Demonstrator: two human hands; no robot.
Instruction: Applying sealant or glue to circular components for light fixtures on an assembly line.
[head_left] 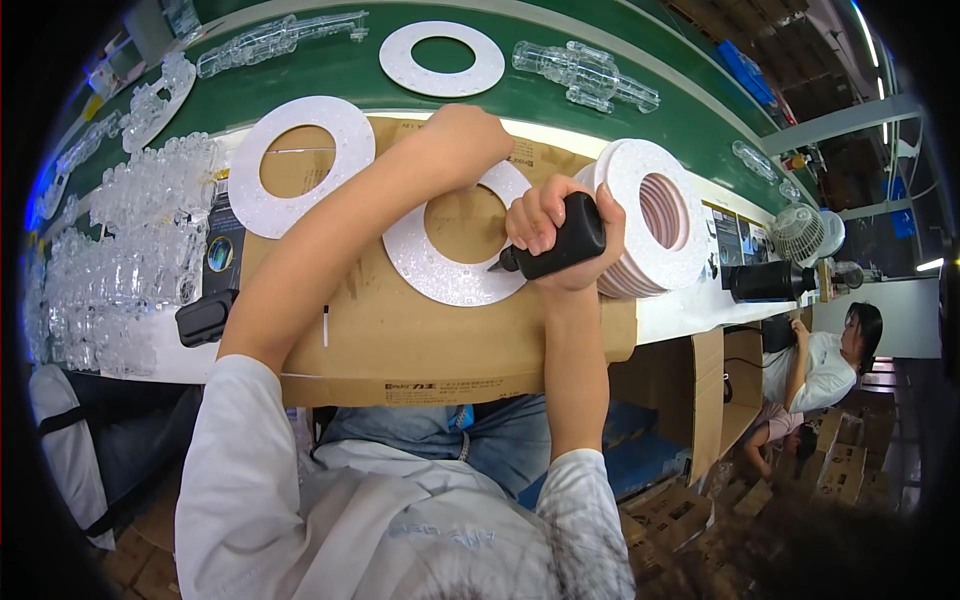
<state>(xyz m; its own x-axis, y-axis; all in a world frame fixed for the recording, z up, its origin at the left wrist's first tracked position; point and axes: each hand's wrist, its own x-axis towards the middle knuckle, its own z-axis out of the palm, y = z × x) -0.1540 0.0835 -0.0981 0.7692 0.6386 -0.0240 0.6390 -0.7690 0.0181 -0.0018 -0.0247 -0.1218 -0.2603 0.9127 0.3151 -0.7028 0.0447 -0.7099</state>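
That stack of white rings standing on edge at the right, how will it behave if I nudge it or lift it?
The stack of white rings stands on edge, leaning, so a nudge could likely roll it or fan it apart. Each ring looks thin and flat, probably stiff yet light. Lifted together without a firm squeeze, loose rings may slip out. It sits near the right hand holding the black tool.

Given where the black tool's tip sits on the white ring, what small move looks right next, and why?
Probably press the black tool straight down: its tip already meets the inner edge of the white ring, the right hand grips it firmly, and the left hand steadies the ring's far rim on the cardboard sheet.
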